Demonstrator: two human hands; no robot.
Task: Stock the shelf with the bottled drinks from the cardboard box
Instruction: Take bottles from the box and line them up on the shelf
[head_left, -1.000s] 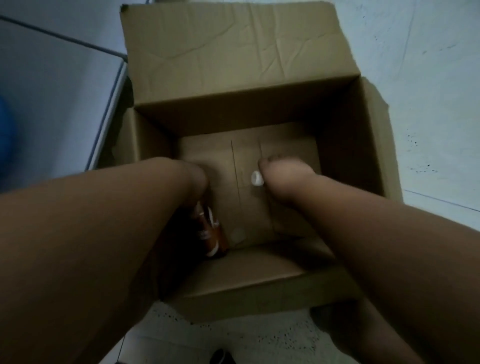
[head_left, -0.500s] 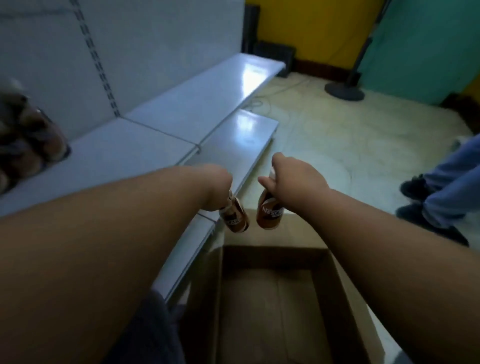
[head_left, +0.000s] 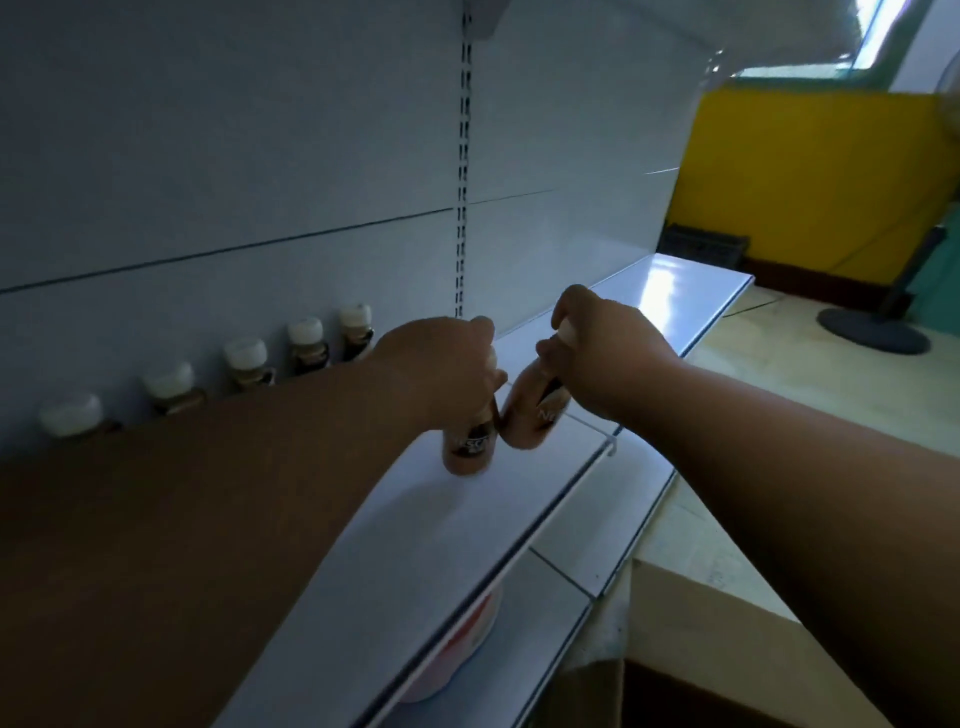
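Observation:
My left hand (head_left: 441, 366) grips a small brown coffee bottle (head_left: 467, 447) by its neck, upright just above the white shelf (head_left: 415, 545). My right hand (head_left: 608, 353) holds a second brown bottle (head_left: 532, 415) by its top, tilted, its side against the first bottle. Both hang over the shelf's middle. A row of several brown bottles with white caps (head_left: 304, 340) stands along the shelf's back wall, partly hidden behind my left forearm. A corner of the cardboard box (head_left: 691, 613) shows at the lower right.
A lower shelf (head_left: 566, 561) juts out beneath, with a pink-and-white round tub (head_left: 457, 649) under the upper shelf. A slotted upright (head_left: 464, 171) runs up the back panel. At the far right stand a yellow wall (head_left: 810, 176) and a fan base (head_left: 872, 332) on the floor.
Both hands came up out of the box, each with a bottle, and moved left over the shelf. The view swung from the box up to the shelf.

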